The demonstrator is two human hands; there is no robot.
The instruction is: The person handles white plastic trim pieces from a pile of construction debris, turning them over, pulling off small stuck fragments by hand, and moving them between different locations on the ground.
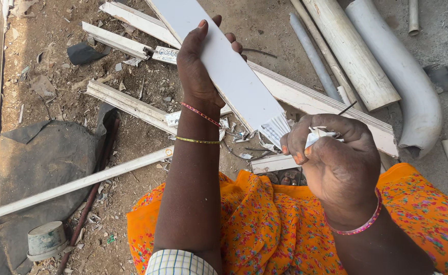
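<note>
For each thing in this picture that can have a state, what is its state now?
left hand: gripping white strip
white strip: held up, film partly peeled at near end
right hand: pinching the loose film
film: torn, crumpled
small pot: upright on ground
curved pipe: lying on ground

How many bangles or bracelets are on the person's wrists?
3: a pink-red thread band and a thin gold bangle on the left wrist, and a pink beaded bracelet on the right. More may be hidden.
</note>
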